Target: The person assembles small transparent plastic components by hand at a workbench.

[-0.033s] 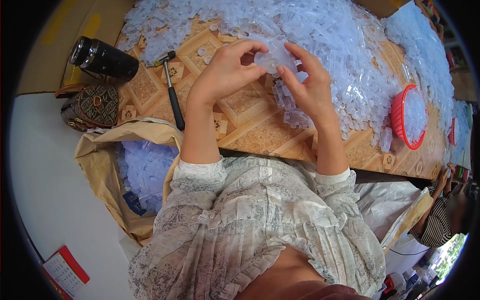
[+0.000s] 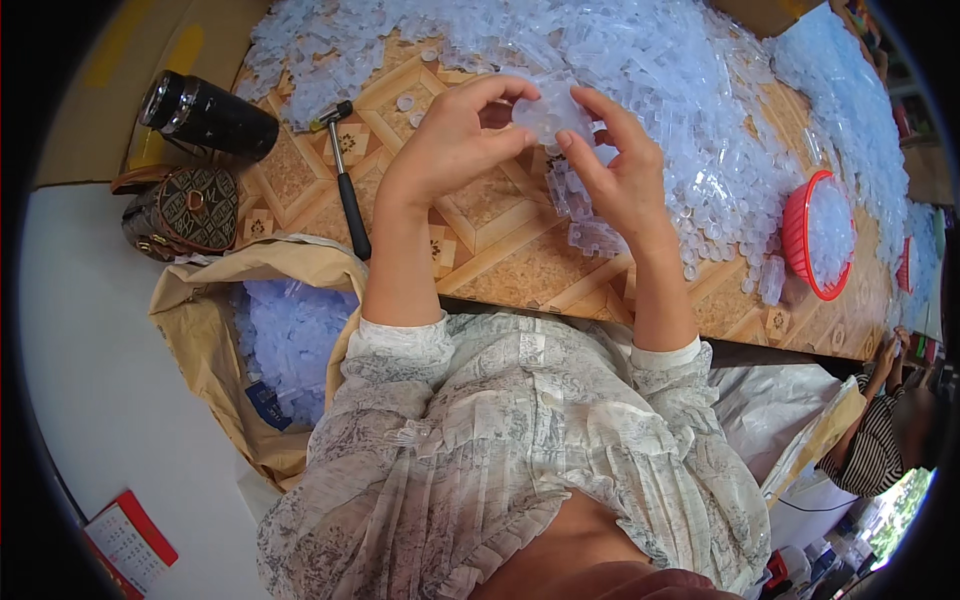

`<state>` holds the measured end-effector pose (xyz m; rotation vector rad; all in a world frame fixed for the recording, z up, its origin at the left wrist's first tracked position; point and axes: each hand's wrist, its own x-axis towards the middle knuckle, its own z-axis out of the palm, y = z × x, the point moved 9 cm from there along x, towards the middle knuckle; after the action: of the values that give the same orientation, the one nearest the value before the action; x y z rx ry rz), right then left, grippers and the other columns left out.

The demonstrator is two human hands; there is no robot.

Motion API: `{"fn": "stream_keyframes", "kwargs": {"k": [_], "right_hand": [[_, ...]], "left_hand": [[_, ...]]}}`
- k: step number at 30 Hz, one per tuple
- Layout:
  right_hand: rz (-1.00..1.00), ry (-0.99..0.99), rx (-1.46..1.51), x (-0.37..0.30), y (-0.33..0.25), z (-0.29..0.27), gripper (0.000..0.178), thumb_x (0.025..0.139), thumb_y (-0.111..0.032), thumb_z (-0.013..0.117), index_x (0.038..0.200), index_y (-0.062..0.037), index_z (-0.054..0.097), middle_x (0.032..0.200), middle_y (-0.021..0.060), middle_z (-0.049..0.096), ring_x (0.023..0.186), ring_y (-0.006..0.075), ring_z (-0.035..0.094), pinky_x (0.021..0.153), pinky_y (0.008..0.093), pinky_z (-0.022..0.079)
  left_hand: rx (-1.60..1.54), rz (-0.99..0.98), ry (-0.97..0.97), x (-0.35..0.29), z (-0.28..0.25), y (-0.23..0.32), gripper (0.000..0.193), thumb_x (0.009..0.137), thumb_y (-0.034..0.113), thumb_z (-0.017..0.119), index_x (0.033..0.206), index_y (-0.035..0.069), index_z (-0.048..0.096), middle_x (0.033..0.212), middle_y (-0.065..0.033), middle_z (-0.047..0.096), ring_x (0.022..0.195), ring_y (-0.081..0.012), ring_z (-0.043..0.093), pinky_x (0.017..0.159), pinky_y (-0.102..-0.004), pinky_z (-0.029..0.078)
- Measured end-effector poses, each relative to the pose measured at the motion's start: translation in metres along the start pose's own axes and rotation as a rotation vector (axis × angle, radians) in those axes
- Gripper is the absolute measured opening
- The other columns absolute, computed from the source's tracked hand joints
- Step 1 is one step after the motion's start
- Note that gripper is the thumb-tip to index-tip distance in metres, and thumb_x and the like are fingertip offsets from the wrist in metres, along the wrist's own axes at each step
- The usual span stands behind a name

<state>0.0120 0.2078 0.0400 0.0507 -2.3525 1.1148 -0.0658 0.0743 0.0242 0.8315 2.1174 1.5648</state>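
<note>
Our left hand [image 2: 465,130] pinches the left edge of a translucent plastic piece [image 2: 549,112] between thumb and forefinger, and our right hand [image 2: 627,165] has its thumb and forefinger on the right edge, so both grips close on it. We have it raised over the far part of the patterned table [image 2: 490,235], near the big plastic heap [image 2: 690,110]; whether it is one part or several joined, we cannot tell. We judge it very light and fairly stiff, smooth enough to slide under dry fingertips, and perhaps thin enough to crack if we bend it hard. The rim on opposite sides seems the best hold, with light, even pressure and the middle left free. Farther out, a hammer [image 2: 350,205] lies to our left, beyond the open sack [image 2: 195,340], and a red basket [image 2: 796,235] of similar plastic stands to our right
</note>
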Motion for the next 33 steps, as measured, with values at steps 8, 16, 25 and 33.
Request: {"fn": "stream_keyframes", "kwargs": {"k": [8,16,25,33], "right_hand": [[0.148,0.076,0.172,-0.007,0.005,0.002,0.040,0.078,-0.018,0.070,0.114,-0.0048,0.061,0.108,0.0146,0.064,0.088,0.0244,0.063,0.073,0.0318,0.051],[0.003,0.153,0.054,-0.007,-0.023,-0.007,0.040,0.075,-0.012,0.071,0.114,-0.0051,0.061,0.109,0.0147,0.063,0.095,0.0278,0.061,0.079,0.0344,0.050],[-0.057,0.126,0.054,-0.014,-0.032,-0.001,0.042,0.076,-0.009,0.070,0.117,-0.0070,0.061,0.116,0.0156,0.060,0.103,0.0301,0.059,0.086,0.0366,0.048],[-0.059,0.108,0.059,-0.014,-0.030,-0.001,0.044,0.077,-0.007,0.069,0.120,-0.0071,0.060,0.118,0.0159,0.060,0.104,0.0299,0.059,0.087,0.0359,0.048]], "left_hand": [[-0.819,0.006,-0.008,0.003,0.020,-0.020,0.032,0.087,0.009,0.064,0.117,0.003,0.057,0.108,-0.0043,0.060,0.093,-0.0132,0.061,0.079,-0.0280,0.055],[-0.851,0.021,0.016,0.004,0.017,-0.030,0.032,0.087,0.011,0.064,0.118,0.004,0.059,0.102,-0.0028,0.063,0.090,-0.0108,0.062,0.073,-0.0280,0.057],[-0.906,0.036,-0.002,0.001,0.016,-0.024,0.034,0.084,0.009,0.067,0.117,0.003,0.060,0.103,-0.0057,0.064,0.088,-0.0125,0.063,0.073,-0.0288,0.058],[-0.864,0.043,0.028,0.001,0.015,-0.020,0.035,0.083,0.006,0.067,0.117,0.001,0.060,0.102,-0.0073,0.065,0.085,-0.0125,0.064,0.072,-0.0281,0.058]]}}
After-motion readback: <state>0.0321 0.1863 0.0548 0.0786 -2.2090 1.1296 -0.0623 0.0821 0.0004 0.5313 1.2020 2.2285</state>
